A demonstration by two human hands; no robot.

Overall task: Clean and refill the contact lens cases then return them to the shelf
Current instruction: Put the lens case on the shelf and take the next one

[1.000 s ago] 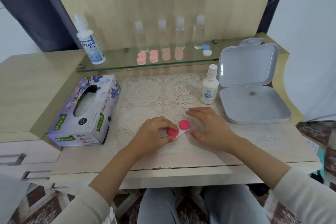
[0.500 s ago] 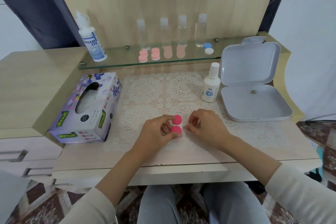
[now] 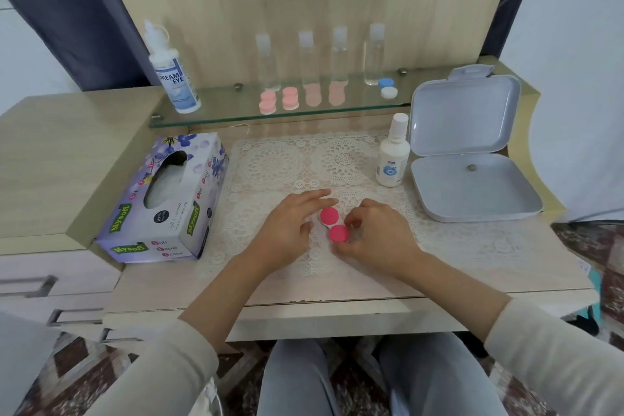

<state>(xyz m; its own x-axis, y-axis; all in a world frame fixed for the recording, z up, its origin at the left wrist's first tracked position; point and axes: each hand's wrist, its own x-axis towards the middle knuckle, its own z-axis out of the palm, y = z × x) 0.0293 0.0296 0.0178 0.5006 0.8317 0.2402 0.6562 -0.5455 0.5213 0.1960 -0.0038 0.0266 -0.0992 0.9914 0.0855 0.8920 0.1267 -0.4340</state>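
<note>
On a white lace mat point(image 3: 277, 159), the left hand point(image 3: 287, 233) is being rested open and empty. Between the hands, a hot-pink plastic contact lens case point(image 3: 330, 216) is being pinched at its nearer cap by the right hand point(image 3: 378, 236). Likely light, rigid, slippery; best gripped by cap rims.

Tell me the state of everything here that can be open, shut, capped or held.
Pink case, both caps on, lying flat.
Right grip, pinching its near cap.
Left grip, open, beside it.
Grey box, lid open.
Small bottle, upright, capped.
Tissue box, open, tissues inside.
Shelf cases, caps on.
</note>
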